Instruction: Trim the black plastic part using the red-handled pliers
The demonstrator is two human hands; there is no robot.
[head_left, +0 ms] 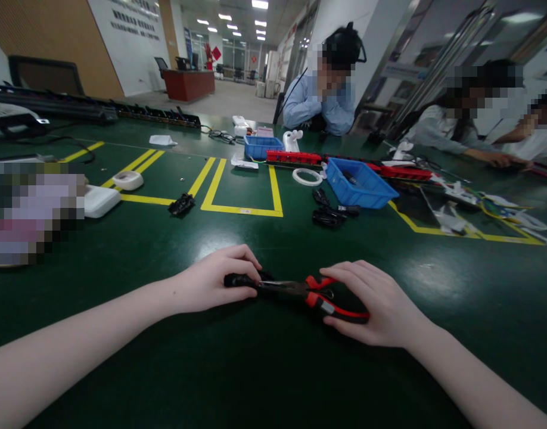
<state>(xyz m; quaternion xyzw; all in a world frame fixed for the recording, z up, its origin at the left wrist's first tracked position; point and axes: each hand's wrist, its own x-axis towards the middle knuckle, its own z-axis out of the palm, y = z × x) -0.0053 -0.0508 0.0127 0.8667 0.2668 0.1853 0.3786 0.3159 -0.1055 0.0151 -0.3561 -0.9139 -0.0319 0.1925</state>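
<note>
My right hand [376, 304] is closed around the red-and-black handles of a pair of long-nose pliers [316, 293], whose jaws point left. In my left hand [222, 277] is a small black bundle [238, 280], pinched between thumb and fingers; its exact kind I cannot make out. The tips of the pliers reach this bundle beside my left fingertips. Whether the jaws grip it is hidden. Both hands are low over the green table [255, 369], near the middle of the view.
A blue bin [360, 189] stands beyond my right hand, with several black bundles [329, 215] before it. Another black bundle [182, 204] lies beyond my left hand. Tape rolls [307, 176], a red strip [294, 158] and a second blue bin [262, 146] are farther back. People [327, 89] sit opposite.
</note>
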